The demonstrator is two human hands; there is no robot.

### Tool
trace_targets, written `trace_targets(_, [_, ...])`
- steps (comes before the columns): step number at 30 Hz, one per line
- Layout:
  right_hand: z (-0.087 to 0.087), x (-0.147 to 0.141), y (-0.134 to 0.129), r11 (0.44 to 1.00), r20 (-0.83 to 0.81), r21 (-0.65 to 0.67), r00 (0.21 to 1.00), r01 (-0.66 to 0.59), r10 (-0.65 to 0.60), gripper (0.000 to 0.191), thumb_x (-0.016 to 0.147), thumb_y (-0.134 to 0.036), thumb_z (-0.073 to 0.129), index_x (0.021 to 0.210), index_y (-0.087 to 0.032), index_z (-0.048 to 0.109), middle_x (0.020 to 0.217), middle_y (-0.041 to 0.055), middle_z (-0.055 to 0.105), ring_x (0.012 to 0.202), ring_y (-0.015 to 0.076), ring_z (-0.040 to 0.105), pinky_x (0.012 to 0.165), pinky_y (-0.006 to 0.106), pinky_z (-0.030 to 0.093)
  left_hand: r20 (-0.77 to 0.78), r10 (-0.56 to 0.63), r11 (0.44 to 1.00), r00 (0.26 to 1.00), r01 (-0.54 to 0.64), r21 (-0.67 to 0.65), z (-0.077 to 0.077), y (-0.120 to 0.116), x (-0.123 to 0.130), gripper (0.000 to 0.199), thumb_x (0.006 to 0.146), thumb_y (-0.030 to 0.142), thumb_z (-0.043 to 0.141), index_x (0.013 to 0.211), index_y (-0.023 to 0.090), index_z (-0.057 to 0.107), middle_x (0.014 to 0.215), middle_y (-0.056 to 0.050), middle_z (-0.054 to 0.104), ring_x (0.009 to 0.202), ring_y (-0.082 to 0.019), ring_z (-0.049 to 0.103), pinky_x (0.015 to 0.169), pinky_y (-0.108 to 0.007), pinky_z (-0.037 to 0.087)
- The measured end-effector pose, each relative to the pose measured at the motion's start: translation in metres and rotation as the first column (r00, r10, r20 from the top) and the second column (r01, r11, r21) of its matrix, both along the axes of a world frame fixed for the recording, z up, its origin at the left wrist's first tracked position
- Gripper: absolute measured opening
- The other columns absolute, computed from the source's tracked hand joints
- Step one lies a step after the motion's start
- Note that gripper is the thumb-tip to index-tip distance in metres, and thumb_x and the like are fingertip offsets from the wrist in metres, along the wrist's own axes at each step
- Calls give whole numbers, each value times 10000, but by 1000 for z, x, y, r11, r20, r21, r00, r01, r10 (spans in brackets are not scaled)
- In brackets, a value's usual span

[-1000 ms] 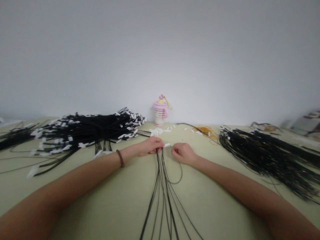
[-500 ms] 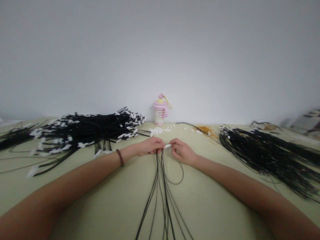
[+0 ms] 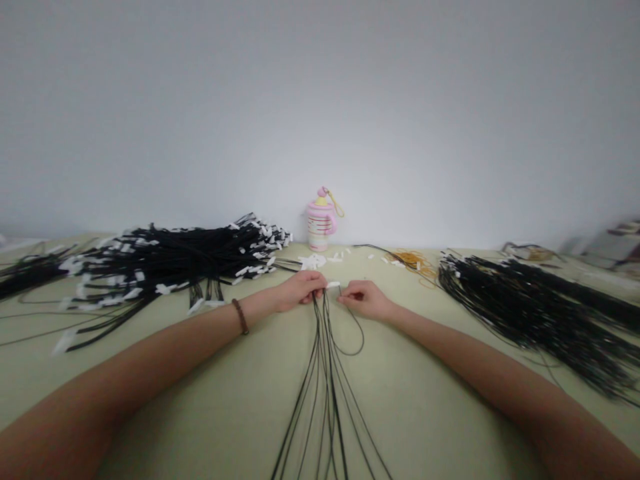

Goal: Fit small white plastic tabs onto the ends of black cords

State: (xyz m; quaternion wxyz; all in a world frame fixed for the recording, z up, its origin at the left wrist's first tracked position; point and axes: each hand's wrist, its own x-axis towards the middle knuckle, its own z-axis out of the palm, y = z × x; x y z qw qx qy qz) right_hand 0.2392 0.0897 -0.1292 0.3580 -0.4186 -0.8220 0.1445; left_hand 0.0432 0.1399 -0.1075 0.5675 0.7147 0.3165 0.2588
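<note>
My left hand [image 3: 303,291] is closed on a bundle of thin black cords [image 3: 323,347], which hang from its fingertips and fan out toward me. A small white tube-like piece [image 3: 333,285] sticks out to the right from those fingertips. Just right of it, my right hand [image 3: 367,299] is closed in a pinch, its fingertips apart from the white piece. One thin cord [image 3: 361,343] loops down between the hands and rises to the right fingertips. Whether the right fingers grip that cord is too small to be sure.
A large pile of black cords [image 3: 195,250] with white ends lies left. More black cords [image 3: 530,313] lie right. A pink striped cup-shaped toy [image 3: 319,225] stands by the wall, near loose white pieces [image 3: 313,262]. Yellow bands [image 3: 413,261] lie right of centre on the pale green table [image 3: 410,407].
My right hand has drawn back slightly from the white piece and its fingers have curled in. The white piece now lies more level, and the cord loop has shifted slightly.
</note>
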Motion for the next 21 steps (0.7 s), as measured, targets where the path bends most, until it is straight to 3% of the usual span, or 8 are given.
trace_targets(2, [0, 3, 4, 971, -87, -226, 995, -72, 54, 253, 728, -345, 578, 767, -105, 649, 535, -24, 469, 465, 49, 349, 444, 175, 281, 22, 9, 1000, 1000, -8, -17, 0, 0, 0, 228, 697, 342, 545, 688, 128, 467, 540, 33, 451, 387, -25, 315, 357, -151, 162])
trace_targets(4, [2, 7, 6, 915, -159, -370, 981, -161, 108, 317, 700, -380, 602, 831, -95, 651, 525, -27, 493, 453, 45, 352, 433, 171, 269, 33, 14, 999, 999, -12, -38, 1, 0, 0, 231, 696, 344, 546, 684, 129, 462, 534, 37, 441, 390, -26, 312, 360, -151, 156])
trace_targets(8, [9, 13, 4, 837, -219, -464, 953, -289, 208, 339, 678, -396, 627, 813, -87, 657, 559, -2, 565, 497, 62, 447, 493, 182, 336, 31, -17, 1000, 999, 18, -21, 13, -1, -1, 220, 707, 330, 545, 683, 123, 475, 549, 29, 445, 424, -35, 340, 377, -156, 203])
trace_targets(12, [11, 13, 3, 793, -265, -519, 943, -317, 203, 322, 646, -377, 662, 794, -90, 661, 595, 19, 607, 516, 69, 498, 522, 187, 373, 142, -52, 998, 988, 48, 28, 40, -6, -6, 226, 715, 326, 555, 668, 127, 458, 540, 36, 415, 456, -40, 347, 418, -163, 256])
trace_targets(17, [7, 5, 4, 823, -446, -481, 893, -303, 68, 273, 626, -316, 670, 795, -102, 648, 692, 45, 644, 589, 83, 549, 604, 214, 427, 101, -156, 983, 983, 145, 108, 66, -23, -6, 211, 717, 326, 555, 679, 137, 467, 500, 44, 386, 429, -42, 320, 413, -173, 245])
trace_targets(21, [2, 3, 10, 891, -559, -415, 824, -184, -90, 194, 622, -194, 617, 802, -121, 615, 736, 46, 647, 624, 103, 568, 611, 235, 441, -76, -191, 962, 979, 202, 184, 52, -29, 2, 225, 703, 353, 558, 674, 139, 497, 494, 36, 442, 416, -46, 345, 411, -176, 267])
